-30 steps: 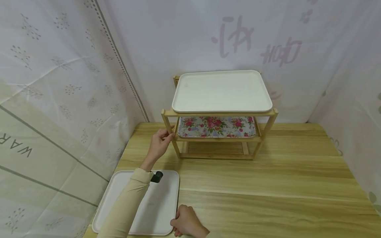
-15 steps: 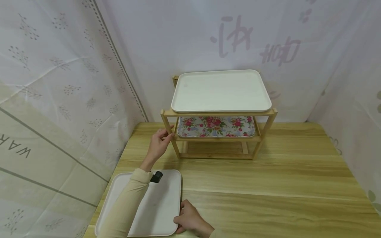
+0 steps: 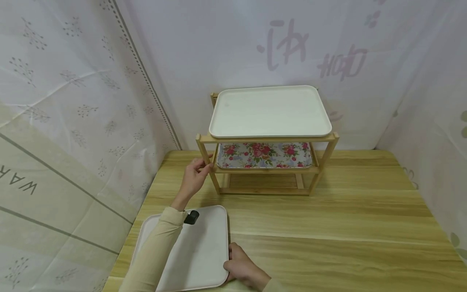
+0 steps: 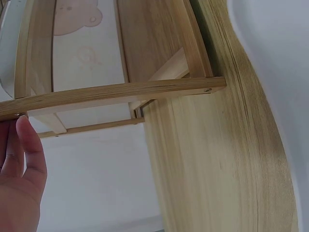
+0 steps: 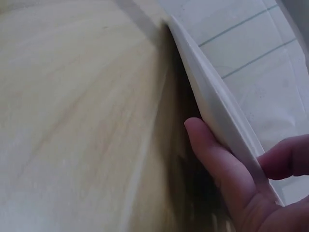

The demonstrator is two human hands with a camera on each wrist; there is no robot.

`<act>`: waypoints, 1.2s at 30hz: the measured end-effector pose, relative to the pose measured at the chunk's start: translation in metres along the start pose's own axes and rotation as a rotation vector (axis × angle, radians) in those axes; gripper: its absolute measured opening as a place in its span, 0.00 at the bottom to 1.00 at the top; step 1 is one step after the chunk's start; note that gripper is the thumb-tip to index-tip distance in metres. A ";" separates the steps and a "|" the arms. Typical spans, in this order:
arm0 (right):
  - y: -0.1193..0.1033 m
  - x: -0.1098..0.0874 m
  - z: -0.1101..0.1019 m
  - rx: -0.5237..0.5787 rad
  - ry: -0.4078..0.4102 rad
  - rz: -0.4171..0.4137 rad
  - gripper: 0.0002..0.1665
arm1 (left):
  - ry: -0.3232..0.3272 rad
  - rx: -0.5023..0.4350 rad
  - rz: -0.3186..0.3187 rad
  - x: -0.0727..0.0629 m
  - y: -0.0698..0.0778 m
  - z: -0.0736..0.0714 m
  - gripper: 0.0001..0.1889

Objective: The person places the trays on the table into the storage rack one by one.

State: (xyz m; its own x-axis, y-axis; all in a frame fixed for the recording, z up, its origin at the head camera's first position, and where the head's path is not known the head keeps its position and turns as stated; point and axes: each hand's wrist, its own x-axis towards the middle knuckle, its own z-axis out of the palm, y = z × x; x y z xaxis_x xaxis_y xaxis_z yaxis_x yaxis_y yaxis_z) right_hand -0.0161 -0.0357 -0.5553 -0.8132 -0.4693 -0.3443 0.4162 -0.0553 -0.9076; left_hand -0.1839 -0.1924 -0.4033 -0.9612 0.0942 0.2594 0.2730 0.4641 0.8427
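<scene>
Nudged nearer the wooden rack (image 3: 266,170) since a second ago, a white tray (image 3: 206,247), front-left of it, is edge-pinched by the right hand (image 3: 245,267); the left hand (image 3: 193,177) pinches the rack's left post. Inside lies a floral tray (image 3: 264,155).

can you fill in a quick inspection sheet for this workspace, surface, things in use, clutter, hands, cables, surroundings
Surface: wood-grain table, bearing the rack and one tray.
Things in use: three-tier wooden rack with a white tray on top and a floral tray on the middle tier; another white tray at front left, its right edge apparently raised off the table.
Clutter: nothing seen.
Hands: left hand grips the rack's left side; right hand grips the front-left tray's right edge.
Cables: nothing seen.
Surroundings: printed fabric hangings behind and at both sides.
</scene>
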 end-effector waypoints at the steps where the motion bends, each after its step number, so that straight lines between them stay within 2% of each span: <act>1: 0.000 0.000 -0.002 0.000 0.004 -0.003 0.26 | 0.001 0.000 0.001 0.000 0.000 0.000 0.17; 13: -0.005 -0.010 -0.029 0.019 -0.006 -0.026 0.31 | -0.006 -0.014 -0.018 -0.001 0.000 -0.001 0.17; 28: -0.015 -0.021 -0.059 0.066 -0.021 -0.052 0.31 | 0.017 0.010 -0.005 0.000 0.000 0.002 0.15; 36: -0.021 -0.029 -0.077 0.071 -0.031 -0.076 0.32 | 0.029 0.034 0.002 0.011 -0.035 0.007 0.14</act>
State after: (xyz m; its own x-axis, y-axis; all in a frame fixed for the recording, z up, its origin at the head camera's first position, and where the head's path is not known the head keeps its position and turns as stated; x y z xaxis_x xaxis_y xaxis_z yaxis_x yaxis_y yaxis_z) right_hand -0.0325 0.0468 -0.5445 -0.8309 -0.4884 -0.2666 0.3827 -0.1539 -0.9110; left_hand -0.2040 -0.2016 -0.4334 -0.9590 0.0696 0.2748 0.2725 0.4933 0.8261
